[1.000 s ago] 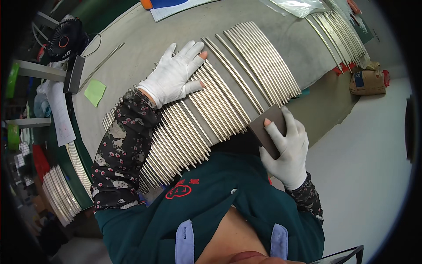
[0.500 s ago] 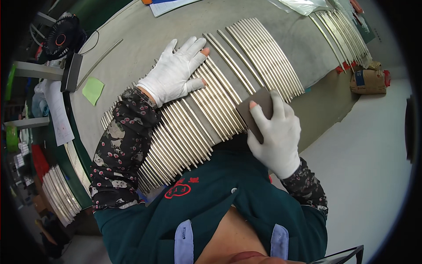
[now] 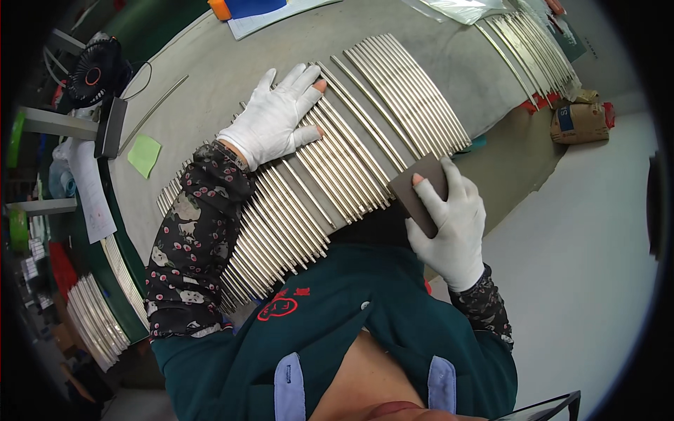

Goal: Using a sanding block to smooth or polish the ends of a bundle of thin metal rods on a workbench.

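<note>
My left hand, in a white glove with bare thumb tip and one bare fingertip, lies flat with fingers spread on a row of slim silvery metal rods. In my right hand, gloved alike, is a dark grey-brown rectangular block, gripped between thumb and fingers. The block is at the near ends of the rods, its upper edge beside them; whether it touches them I cannot tell. To the right of my left hand, a second close-set group of rods lies on the grey table cover, with a few rods between the groups.
One loose rod and a green paper piece lie at the left, near a black fan. More rods lie at the far right, above a brown package. Papers are at the back. Another rod bundle is at lower left.
My right hand has drawn the block toward me and to the right, off the rods' near part. My left hand stays flat on the rods. The view has shifted slightly.
</note>
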The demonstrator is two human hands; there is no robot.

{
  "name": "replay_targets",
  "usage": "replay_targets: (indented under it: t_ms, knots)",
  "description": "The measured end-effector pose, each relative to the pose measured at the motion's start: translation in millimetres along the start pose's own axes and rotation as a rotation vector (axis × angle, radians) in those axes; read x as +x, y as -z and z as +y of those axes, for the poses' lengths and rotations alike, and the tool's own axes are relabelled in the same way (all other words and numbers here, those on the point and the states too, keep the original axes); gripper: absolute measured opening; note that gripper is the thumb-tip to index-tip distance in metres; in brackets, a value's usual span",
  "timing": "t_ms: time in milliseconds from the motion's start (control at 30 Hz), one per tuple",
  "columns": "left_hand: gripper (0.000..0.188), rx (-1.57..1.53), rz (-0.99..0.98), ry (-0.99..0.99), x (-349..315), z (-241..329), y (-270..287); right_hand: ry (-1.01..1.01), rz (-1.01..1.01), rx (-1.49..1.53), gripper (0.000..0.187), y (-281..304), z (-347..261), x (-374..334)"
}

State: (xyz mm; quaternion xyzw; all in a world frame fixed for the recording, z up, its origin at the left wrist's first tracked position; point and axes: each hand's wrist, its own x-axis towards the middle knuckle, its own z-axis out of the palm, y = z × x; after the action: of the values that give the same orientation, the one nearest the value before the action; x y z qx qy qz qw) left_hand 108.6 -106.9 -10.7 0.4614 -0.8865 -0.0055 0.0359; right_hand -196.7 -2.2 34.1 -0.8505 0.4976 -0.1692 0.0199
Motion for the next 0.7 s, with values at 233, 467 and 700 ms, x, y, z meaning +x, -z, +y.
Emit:
replay_targets:
  t_ms: [233, 467, 700]
  knots:
    - [0.074, -0.012, -0.013, -0.001, 6, 1, 4, 0.075, -0.003, -0.063, 0.051, -15, -8, 46]
    - [0.073, 0.004, -0.019, 0.012, 9, 4, 0, -0.031, 0.018, -0.042, 0.055, 11, 21, -7]
    - [0.074, 0.067, 0.087, -0.022, 13, 3, -1, -0.017, 0.072, -0.067, 0.054, -3, 16, 7]
